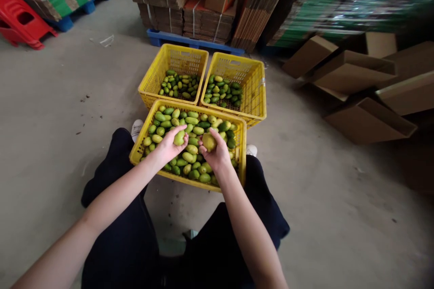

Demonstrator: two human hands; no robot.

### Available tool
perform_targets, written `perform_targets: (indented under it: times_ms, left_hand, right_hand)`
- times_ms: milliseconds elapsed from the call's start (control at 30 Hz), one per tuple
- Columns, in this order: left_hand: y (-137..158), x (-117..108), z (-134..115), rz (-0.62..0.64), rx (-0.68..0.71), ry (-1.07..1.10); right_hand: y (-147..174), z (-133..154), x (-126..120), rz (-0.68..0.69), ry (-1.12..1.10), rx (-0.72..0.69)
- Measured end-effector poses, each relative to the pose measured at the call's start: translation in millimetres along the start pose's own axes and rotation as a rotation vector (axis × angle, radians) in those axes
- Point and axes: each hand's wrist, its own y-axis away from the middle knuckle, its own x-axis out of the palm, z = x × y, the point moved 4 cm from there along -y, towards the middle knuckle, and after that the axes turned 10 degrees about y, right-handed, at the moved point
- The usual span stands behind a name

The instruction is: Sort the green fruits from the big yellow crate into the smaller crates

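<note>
bare forearms (90, 223) nearest the lens, reaching forward over dark navy cloth trouser legs (118, 235). between the knees: a yellow rectangular plastic front crate (243, 144), well filled with oval green-to-yellow fruits (191, 120).

left hand (167, 145): curled round a smooth light-green oval fruit (178, 138), thumb above. right hand (217, 152): wrapped round a duller yellow-green rounded fruit (209, 142), thumb on top. both held fruits sit above the front crate, near each other but apart. beyond it, side by side: a yellow perforated plastic left rear crate (154, 74) and a yellow perforated plastic right rear crate (254, 83), each with a shallower load of similar fruits.

handling notes (judgement):
- light, even pressure from the finger pads should do; no nails. firmness of the flesh cannot be told.
- roll each fruit between thumb and fingers; the palm side is hidden in both hands.
- compare the two close together, low over the front crate, so a slip means only a short drop.
- set down, never toss; skins could bruise against the hard plastic rims.
</note>
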Motion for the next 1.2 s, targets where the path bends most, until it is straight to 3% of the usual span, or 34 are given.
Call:
perform_targets:
  times_ms: [133, 233, 333, 500, 633, 833, 1000, 1200]
  left_hand:
    - [-2.9, -1.2, 1.5, 0.030, -0.033, -0.118]
    - [-4.0, -1.4, 2.8, 0.060, -0.033, -0.212]
    - [-6.2, -3.6, 4.6, 0.058, -0.050, -0.199]
    - [-10.7, -7.0, 3.1, 0.079, -0.026, -0.137]
    - [-8.5, -2.5, 2.8, 0.139, -0.083, -0.167]
    - [2.6, 3.3, -1.9, 0.085, -0.012, -0.166]
    - [-1.5, -0.7, -4.4, 0.107, 0.033, -0.070]
    - [-6.8, -5.8, -7.5, 0.058, 0.127, -0.001]
  right_hand:
    - [-2.6, -0.2, -4.8, -0.062, -0.054, 0.010]
    - [-4.8, -5.9, -6.1, -0.049, -0.004, 0.063]
    - [-10.4, -10.2, -8.9, -0.051, 0.072, 0.030]
    - [-12.9, -9.1, -5.7, 0.053, 0.071, -0.079]
    - [-2.8, -5.3, 1.4, 0.145, 0.086, -0.044]
    - [3.0, -0.9, 3.8, 0.144, 0.125, -0.117]
    - [-6.7, -6.2, -2.4, 0.018, 0.165, -0.089]
    - [-4.2, -5.1, 1.0, 0.137, 0.105, -0.070]
